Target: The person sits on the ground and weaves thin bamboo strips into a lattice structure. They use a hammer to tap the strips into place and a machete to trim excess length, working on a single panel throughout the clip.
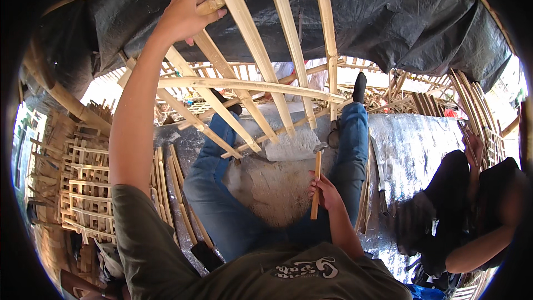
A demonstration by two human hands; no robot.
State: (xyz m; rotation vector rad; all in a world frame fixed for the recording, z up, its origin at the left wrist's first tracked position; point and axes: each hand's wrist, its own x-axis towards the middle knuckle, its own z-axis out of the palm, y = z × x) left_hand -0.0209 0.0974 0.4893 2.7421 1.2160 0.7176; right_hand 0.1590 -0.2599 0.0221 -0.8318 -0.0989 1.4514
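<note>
My raised left hand [186, 19] is closed around the end of the upper rail of a slatted bamboo frame [239, 84]. Several pale slats fan out across this frame, and a curved crossbar runs over them at mid-length. The lower slat ends hang just above a grey stone block [294, 149] on the ground between my legs. Low in front of me, my right hand [328, 193] grips a hammer [318, 164] by its wooden handle. Its metal head points up, near the block and apart from the frame.
Stacked slatted bamboo pieces [91, 189] stand at the left, with loose strips [179, 205] beside my left leg. A long dark blade [381, 172] lies right of my right leg. Another person's arm [483, 250] is at the right. Black sheeting [383, 16] hangs ahead.
</note>
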